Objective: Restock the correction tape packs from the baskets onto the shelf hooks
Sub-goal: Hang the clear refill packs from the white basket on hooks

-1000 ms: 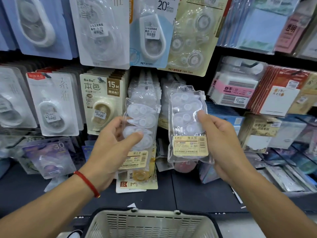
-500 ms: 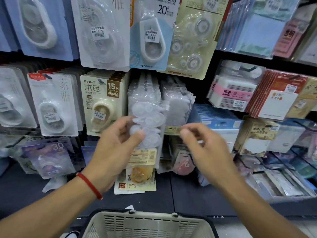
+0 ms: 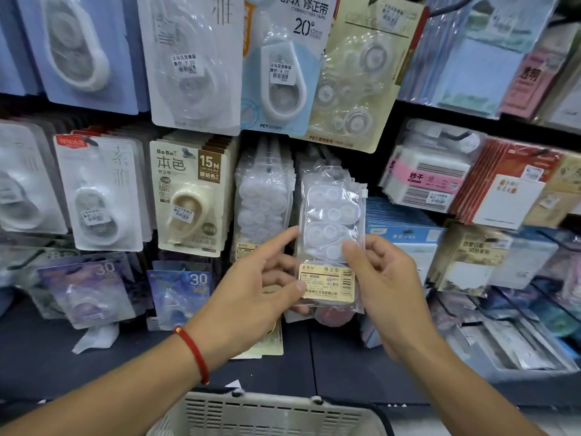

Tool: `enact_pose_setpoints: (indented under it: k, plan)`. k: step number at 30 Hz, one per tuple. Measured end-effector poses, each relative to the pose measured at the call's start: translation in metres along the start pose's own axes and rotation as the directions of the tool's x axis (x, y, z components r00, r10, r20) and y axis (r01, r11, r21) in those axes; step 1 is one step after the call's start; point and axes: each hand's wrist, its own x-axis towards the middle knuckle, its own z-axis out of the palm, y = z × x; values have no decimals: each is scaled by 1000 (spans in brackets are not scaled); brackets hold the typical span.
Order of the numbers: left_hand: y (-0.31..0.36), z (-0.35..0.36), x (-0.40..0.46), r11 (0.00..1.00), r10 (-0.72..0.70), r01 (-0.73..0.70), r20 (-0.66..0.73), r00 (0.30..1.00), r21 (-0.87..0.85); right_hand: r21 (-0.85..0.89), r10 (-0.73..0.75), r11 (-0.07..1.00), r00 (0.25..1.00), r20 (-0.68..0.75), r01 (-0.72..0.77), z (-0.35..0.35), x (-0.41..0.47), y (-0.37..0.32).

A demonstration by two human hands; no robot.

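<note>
Crowded shop shelving (image 3: 440,111) hung with carded stationery fills the wall, and a pale slatted plastic basket (image 3: 270,413) sits below at the bottom edge. Both hands hold one clear multi-piece correction tape pack with a tan barcode label (image 3: 331,234) upright before the hanging stock: the left hand (image 3: 254,287) (red string at the wrist) pinches its lower left edge, while the right hand (image 3: 386,278) grips its right side, thumb on the front.
</note>
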Motion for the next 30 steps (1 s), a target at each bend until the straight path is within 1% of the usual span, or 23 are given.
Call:
enact_pose_setpoints:
  k: [4, 6, 8, 9, 10, 11, 12, 13, 14, 15, 16, 17, 19, 21, 23, 26, 30]
  plan:
    - [4, -1, -3, 999, 37, -37, -2, 999, -23, 81, 22, 996, 1000, -21, -21, -1, -1, -5]
    - [6, 0, -4, 997, 59, -58, 11, 998, -48, 94, 36, 995, 999, -38, -32, -2, 0, -7]
    - [5, 0, -1, 998, 46, -46, 9, 999, -42, 80, 25, 997, 999, -39, -22, -4, 3, -4]
    - [4, 0, 1, 999, 27, -27, -6, 1000, -21, 34, 12, 999, 999, -50, -11, -5, 5, -1]
    - [2, -1, 2, 998, 18, -18, -14, 1000, 55, -87, -27, 996, 997, -76, 21, -7, 6, 3]
    - [-1, -4, 4, 973, 46, -39, -25, 999, 228, -287, -120, 954, 987, -105, 86, -8, 8, 7]
    - [-4, -9, 5, 878, 121, -96, -25, 992, 468, -502, -255, 847, 962, -101, 172, -10, 10, 12]
    - [-6, -15, 7, 726, 214, -163, 6, 977, 668, -659, -401, 699, 915, -39, 278, -9, 12, 15]
    - [-7, -21, 9, 581, 300, -221, 47, 953, 783, -736, -510, 554, 857, 71, 390, -6, 16, 18]
    - [-8, -27, 12, 470, 355, -266, 96, 930, 842, -769, -555, 430, 810, 188, 473, -1, 21, 23]
    - [-10, -32, 15, 385, 390, -297, 138, 910, 874, -786, -554, 338, 785, 278, 517, 5, 27, 26]
    - [-11, -35, 20, 305, 402, -308, 171, 899, 901, -806, -521, 276, 786, 331, 523, 12, 36, 29]
    - [-16, -38, 28, 171, 332, -282, 214, 918, 944, -856, -422, 208, 833, 358, 473, 26, 56, 31]
    - [-21, -39, 30, 96, 240, -248, 219, 946, 964, -887, -329, 194, 880, 344, 419, 38, 77, 34]
    - [-25, -40, 30, 78, 211, -233, 213, 954, 969, -892, -287, 210, 898, 335, 400, 47, 100, 42]
    - [-26, -40, 30, 112, 247, -251, 218, 944, 961, -906, -245, 205, 916, 319, 371, 55, 132, 54]
    - [-27, -43, 31, 112, 256, -258, 223, 940, 960, -901, -167, 254, 934, 317, 352, 63, 156, 68]
